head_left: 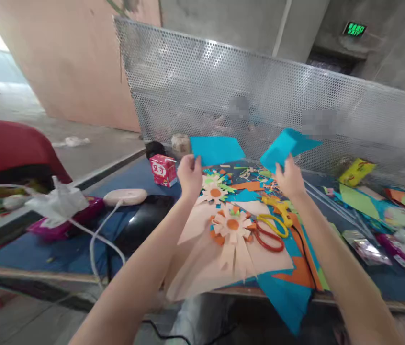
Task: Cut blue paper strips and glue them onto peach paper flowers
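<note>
My left hand pinches the lower left corner of a flat blue sheet of paper, raised above the table. In my right hand is a second, creased piece of blue paper, gripped at its lower edge. The two pieces are apart. Below them lie paper flowers: one with an orange centre and a smaller one behind it, both on a cream sheet. Scissors with red and yellow handles rest beside the nearer flower. A yellow glue gun lies by my right wrist.
A red drink carton, a white power strip, a black phone-like slab and a tissue pack stand at left. Paper scraps cover the middle and right. A perforated metal panel borders the back.
</note>
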Motion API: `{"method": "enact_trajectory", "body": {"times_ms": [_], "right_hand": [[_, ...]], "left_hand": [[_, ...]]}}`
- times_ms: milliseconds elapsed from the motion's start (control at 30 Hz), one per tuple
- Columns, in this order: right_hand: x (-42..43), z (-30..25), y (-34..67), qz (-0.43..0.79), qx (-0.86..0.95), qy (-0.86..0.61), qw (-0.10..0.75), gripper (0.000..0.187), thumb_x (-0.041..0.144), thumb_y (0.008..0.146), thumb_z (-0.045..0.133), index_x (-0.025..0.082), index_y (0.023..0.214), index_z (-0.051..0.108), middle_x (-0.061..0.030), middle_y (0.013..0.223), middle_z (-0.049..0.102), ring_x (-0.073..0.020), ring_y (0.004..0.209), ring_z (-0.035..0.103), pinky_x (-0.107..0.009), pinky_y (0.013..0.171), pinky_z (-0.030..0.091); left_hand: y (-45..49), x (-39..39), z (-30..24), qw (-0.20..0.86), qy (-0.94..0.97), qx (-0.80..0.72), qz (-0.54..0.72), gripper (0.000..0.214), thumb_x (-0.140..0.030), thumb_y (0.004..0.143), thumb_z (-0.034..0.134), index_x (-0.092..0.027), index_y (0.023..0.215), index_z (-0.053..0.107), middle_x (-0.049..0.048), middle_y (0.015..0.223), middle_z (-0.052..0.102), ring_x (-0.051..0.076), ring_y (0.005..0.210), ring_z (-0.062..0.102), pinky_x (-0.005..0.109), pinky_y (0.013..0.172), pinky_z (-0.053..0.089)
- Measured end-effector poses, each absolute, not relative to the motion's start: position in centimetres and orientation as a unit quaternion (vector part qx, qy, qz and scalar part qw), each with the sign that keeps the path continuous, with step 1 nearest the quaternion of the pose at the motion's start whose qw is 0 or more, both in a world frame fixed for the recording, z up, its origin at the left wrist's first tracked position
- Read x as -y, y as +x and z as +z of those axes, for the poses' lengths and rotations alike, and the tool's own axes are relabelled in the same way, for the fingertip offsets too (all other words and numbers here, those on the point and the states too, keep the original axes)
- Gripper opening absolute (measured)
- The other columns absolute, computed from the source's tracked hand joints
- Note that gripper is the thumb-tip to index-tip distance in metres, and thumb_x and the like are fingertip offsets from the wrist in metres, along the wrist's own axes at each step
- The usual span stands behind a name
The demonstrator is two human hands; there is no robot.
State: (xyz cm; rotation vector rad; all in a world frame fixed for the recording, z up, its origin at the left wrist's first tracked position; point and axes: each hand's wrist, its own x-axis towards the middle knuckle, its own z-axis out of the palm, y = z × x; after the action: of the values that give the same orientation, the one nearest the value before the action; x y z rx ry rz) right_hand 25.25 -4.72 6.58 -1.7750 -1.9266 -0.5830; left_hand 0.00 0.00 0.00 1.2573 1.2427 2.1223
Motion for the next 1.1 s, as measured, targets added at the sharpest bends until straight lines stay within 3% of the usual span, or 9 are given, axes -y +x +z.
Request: {"method": "enact_trajectory", "body": {"times_ms": [100,367,500,667,700,800,933,1033,1100], "right_hand": [[1.3,7.9,21.8,-0.190,0.762,-0.604,0.137,0.050,0.008,0.085,0.032,0.020,0.133,0.032,-0.0160,0.107,0.061,-0.0276,0.092,0.061,-0.038,0.074,0.046],[-8.7,5.6,13.5,-0.042,0.746,-0.652,0.128,0.030,0.006,0.083,0.041,0.009,0.110,0.053,-0.0229,0.109,0.059,-0.0277,0.103,0.057,-0.038,0.083,0.043],[-11.6,3.8,12.3,0.050,0.747,-0.639,0.177,0.033,0.031,0.086,0.048,0.009,0.108,0.055,-0.0216,0.113,0.058,-0.0266,0.097,0.059,-0.036,0.080,0.045],[-9.9,3.9,13.7,0.179,0.731,-0.609,0.249,0.072,0.066,0.083,0.014,0.013,0.100,0.060,-0.0151,0.104,0.063,-0.0232,0.093,0.061,-0.036,0.080,0.047],[-8.7,4.1,14.2,0.230,0.723,-0.599,0.257,0.078,0.071,0.079,0.009,0.016,0.099,0.060,-0.0127,0.096,0.066,-0.0216,0.084,0.064,-0.035,0.074,0.050],[-3.8,4.5,15.4,0.582,0.611,-0.495,0.210,0.087,0.085,0.064,0.013,0.017,0.091,0.061,-0.0125,0.079,0.068,-0.0255,0.077,0.064,-0.042,0.070,0.051],[2.1,4.6,17.1,0.646,0.514,-0.480,0.297,0.067,0.077,0.072,0.025,0.019,0.079,0.059,-0.0086,0.066,0.066,-0.0224,0.064,0.063,-0.042,0.066,0.051],[4.1,4.6,19.0,0.617,0.480,-0.454,0.428,0.034,0.054,0.075,0.053,0.020,0.077,0.055,-0.0044,0.069,0.065,-0.0185,0.065,0.063,-0.037,0.066,0.052],[4.7,4.6,20.3,0.575,0.469,-0.411,0.530,0.022,0.040,0.071,0.063,0.022,0.081,0.054,-0.0010,0.076,0.065,-0.0168,0.069,0.063,-0.034,0.066,0.053]], "left_hand": [[-0.6,0.3,0.1,0.175,0.403,-0.455,0.775,0.009,-0.025,0.085,0.042,-0.018,0.082,0.037,-0.0013,0.075,0.053,0.010,0.062,0.064,0.015,0.045,0.043],[-0.4,0.7,-0.6,0.215,0.419,-0.422,0.775,0.010,-0.029,0.088,0.037,-0.020,0.088,0.032,0.0042,0.085,0.057,0.017,0.075,0.068,0.019,0.047,0.048],[-0.1,0.7,-1.2,0.226,0.442,-0.449,0.743,0.016,-0.031,0.088,0.037,-0.020,0.099,0.036,0.0055,0.083,0.060,0.019,0.076,0.067,0.025,0.055,0.051],[0.9,0.5,-1.4,0.233,0.443,-0.433,0.749,0.032,-0.039,0.082,0.049,-0.020,0.107,0.043,0.0044,0.085,0.061,0.015,0.075,0.063,0.027,0.068,0.051],[1.2,0.5,-1.2,0.253,0.439,-0.401,0.763,0.033,-0.040,0.080,0.052,-0.020,0.105,0.045,0.0037,0.086,0.061,0.013,0.073,0.062,0.025,0.066,0.051],[2.1,0.9,-0.6,0.340,0.433,-0.310,0.775,0.034,-0.044,0.072,0.060,-0.020,0.094,0.049,0.0002,0.079,0.061,0.009,0.064,0.058,0.021,0.058,0.050],[2.9,1.7,0.0,0.429,0.438,-0.264,0.744,0.029,-0.040,0.061,0.068,-0.018,0.074,0.051,-0.0056,0.056,0.054,0.007,0.048,0.050,0.019,0.050,0.047],[3.2,2.2,0.0,0.475,0.465,-0.223,0.713,0.029,-0.034,0.056,0.072,-0.017,0.072,0.054,-0.0041,0.062,0.059,0.008,0.053,0.054,0.021,0.054,0.047],[3.3,2.6,-0.2,0.519,0.505,-0.201,0.660,0.030,-0.031,0.054,0.073,-0.017,0.075,0.057,-0.0023,0.067,0.063,0.010,0.058,0.058,0.024,0.059,0.049]]}}
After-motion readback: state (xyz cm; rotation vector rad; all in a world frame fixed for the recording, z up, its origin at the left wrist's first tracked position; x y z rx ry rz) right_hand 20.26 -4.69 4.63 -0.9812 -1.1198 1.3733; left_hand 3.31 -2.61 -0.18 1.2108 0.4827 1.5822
